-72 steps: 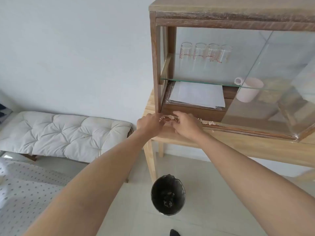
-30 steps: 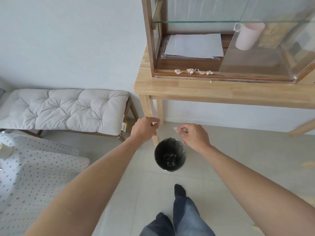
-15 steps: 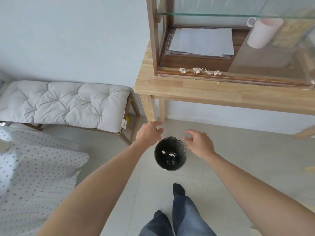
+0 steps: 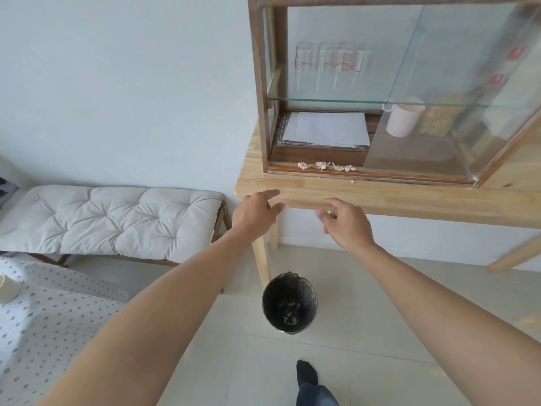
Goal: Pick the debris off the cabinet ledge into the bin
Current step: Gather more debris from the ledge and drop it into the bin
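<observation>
Several pale crumpled scraps of debris [image 4: 322, 166] lie in a row on the dark wooden cabinet ledge [image 4: 281, 169], left of the glass door. One small crumb [image 4: 353, 181] sits on the table just below the ledge. The black bin [image 4: 289, 303] stands on the floor under the table, with scraps inside. My left hand [image 4: 257, 215] and my right hand [image 4: 345, 225] are raised in front of the table's front edge, below the ledge, both empty with fingers apart.
The glass-fronted cabinet [image 4: 409, 83] stands on a light wooden table [image 4: 409, 197] and holds papers [image 4: 326, 130], a pink cup [image 4: 402, 120] and glasses. A cushioned bench [image 4: 108, 218] is at the left. My foot [image 4: 307, 376] is on the tiled floor near the bin.
Both hands carried scraps from the ledge down to the bin, dropped them in, and have since risen empty toward the table edge. The view has tilted up.
</observation>
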{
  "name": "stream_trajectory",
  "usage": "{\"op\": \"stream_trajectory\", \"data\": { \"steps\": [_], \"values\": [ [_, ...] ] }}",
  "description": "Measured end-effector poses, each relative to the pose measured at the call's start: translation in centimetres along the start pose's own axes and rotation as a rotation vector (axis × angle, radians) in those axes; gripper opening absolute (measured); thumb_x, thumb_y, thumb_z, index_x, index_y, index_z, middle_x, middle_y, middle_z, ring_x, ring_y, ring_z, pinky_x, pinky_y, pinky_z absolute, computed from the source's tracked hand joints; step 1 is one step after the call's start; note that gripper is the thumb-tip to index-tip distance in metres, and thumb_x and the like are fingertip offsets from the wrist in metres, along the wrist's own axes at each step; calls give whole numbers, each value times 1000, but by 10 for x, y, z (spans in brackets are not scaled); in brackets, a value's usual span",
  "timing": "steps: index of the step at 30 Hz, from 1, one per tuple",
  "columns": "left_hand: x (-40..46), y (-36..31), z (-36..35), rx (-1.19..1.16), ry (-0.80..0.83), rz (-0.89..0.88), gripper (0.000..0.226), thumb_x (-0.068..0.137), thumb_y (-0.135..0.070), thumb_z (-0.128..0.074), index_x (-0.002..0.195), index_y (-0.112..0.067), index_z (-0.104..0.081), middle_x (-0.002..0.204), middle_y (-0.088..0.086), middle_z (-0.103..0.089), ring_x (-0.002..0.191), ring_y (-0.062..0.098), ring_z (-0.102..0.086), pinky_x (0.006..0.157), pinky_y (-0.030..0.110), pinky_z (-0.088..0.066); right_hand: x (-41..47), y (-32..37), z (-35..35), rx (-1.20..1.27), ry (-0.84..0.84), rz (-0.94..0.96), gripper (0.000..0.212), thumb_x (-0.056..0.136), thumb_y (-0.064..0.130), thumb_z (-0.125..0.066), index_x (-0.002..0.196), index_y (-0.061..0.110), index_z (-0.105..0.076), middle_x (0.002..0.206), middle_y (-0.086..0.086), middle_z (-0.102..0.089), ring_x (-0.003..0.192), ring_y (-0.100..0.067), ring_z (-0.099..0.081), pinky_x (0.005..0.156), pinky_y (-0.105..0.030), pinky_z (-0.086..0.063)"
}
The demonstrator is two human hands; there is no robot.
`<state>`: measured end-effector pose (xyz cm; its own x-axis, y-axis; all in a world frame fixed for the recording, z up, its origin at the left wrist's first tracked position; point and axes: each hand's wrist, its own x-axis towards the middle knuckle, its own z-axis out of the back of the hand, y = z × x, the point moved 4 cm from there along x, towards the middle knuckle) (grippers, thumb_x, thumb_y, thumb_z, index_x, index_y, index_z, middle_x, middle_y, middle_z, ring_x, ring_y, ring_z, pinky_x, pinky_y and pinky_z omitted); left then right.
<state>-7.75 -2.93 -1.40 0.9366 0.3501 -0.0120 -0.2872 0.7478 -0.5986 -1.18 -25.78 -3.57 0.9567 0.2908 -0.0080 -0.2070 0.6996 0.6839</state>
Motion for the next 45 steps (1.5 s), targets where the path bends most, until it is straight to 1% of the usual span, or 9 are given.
{"op": "stream_trajectory", "data": {
  "steps": [6, 13, 20, 25, 31, 34, 37, 42, 45],
  "values": [
    [28, -33, 19, 24, -35, -62, 42, 103, -47, -60, 144, -38, -60, 74, -12, -75, 96, 18, -70, 84, 40, -58, 32, 13, 28, -21, -76, 14, 37, 106, 46, -61, 136, 29, -74, 64, 12, -75, 80, -15, -71, 77, -33, -52],
    [74, -54, -1, 28, -24, -54, 45, 102, -48, -62, 146, -41, -57, 69, -13, -74, 93, 18, -71, 74, 36, -57, 81, 18, 32, -29, -63, -28, 43, 103, 46, -62, 143, 31, -69, 89, 4, -84, 104, -27, -77, 92, -41, -59],
    [115, -62, -33, 36, -5, -7, 56, 102, -50, -61, 154, -33, -49, 114, 2, -79, 116, 25, -68, 90, 46, -57, 125, 21, 21, -86, -59, -32, 48, 104, 45, -60, 151, 33, -65, 113, -3, -86, 120, -32, -74, 95, -43, -60],
    [125, -54, -38, -48, -47, 9, 34, 104, -39, -61, 136, -36, -69, 100, 2, -82, 102, 27, -73, 83, 43, -60, 136, 14, 14, -95, -73, -45, 33, 104, 43, -62, 131, 33, -77, 93, -4, -86, 106, -30, -77, 86, -40, -61],
    [121, -50, -29, -114, -85, 32, 21, 102, -43, -66, 117, -34, -78, 64, -9, -74, 71, 8, -71, 65, 29, -55, 127, 13, 16, -48, -109, -44, 24, 104, 42, -62, 114, 30, -80, 80, -2, -82, 89, -29, -77, 80, -42, -62],
    [111, -48, -22, -82, -83, 22, 16, 102, -37, -66, 105, -31, -80, 73, -7, -76, 77, 16, -72, 66, 32, -57, 110, 13, 15, -23, -95, -42, 24, 105, 43, -62, 115, 31, -80, 84, 1, -83, 92, -26, -77, 83, -41, -61],
    [97, -43, -17, -40, -46, 38, 16, 102, -35, -64, 110, -31, -78, 82, -5, -78, 85, 19, -73, 74, 38, -61, 87, 11, 14, 15, -84, -53, 25, 105, 44, -63, 118, 31, -79, 94, 2, -85, 95, -26, -78, 87, -42, -60],
    [83, -38, -21, 89, 1, 51, 34, 98, -50, -66, 128, -35, -70, 104, -4, -78, 104, 22, -70, 82, 38, -56, 57, 9, 14, 31, -98, -48, 24, 105, 44, -64, 117, 31, -80, 62, 11, -74, 70, -10, -73, 66, -30, -49],
    [79, -35, -30, 141, -12, 90, 44, 94, -57, -68, 133, -36, -67, 118, -3, -75, 114, 24, -68, 78, 36, -48, 44, 5, 14, 48, -86, -49, 24, 105, 45, -64, 119, 31, -79, 60, 9, -75, 67, -7, -70, 66, -30, -48]
  ]
}}
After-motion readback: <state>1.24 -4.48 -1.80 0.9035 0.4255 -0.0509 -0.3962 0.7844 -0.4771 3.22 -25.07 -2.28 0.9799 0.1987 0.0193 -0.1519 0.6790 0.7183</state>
